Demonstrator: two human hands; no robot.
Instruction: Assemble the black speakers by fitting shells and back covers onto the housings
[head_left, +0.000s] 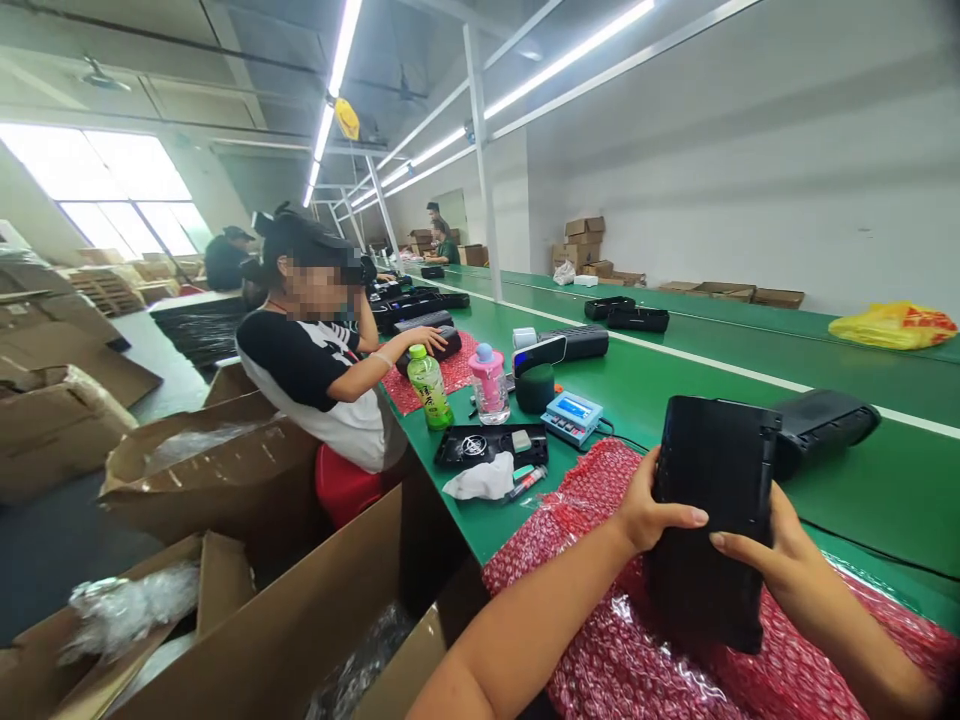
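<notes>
Both hands grip a flat black rectangular plastic case (712, 460), tilted upright over red bubble wrap (600, 600). My left hand (649, 510) wraps its left edge, thumb lying on the near face. From the right side my right hand (784, 545) clasps it, its thumb almost meeting the other one. The fingers behind the case are hidden. Just beyond lies a black elongated housing (825, 425) on the green table. To the left are a light-blue device with a small screen (574, 415), a black panel with a round emblem (491, 446) and a white tissue (481, 478).
A green-capped drink bottle (430, 390) and a pink-topped clear bottle (490, 388) stand left on the green bench (645, 375). A person in a black-and-white shirt (311, 375) works beside me. Open cardboard boxes (322, 600) crowd the floor. A yellow bag (892, 327) lies far right.
</notes>
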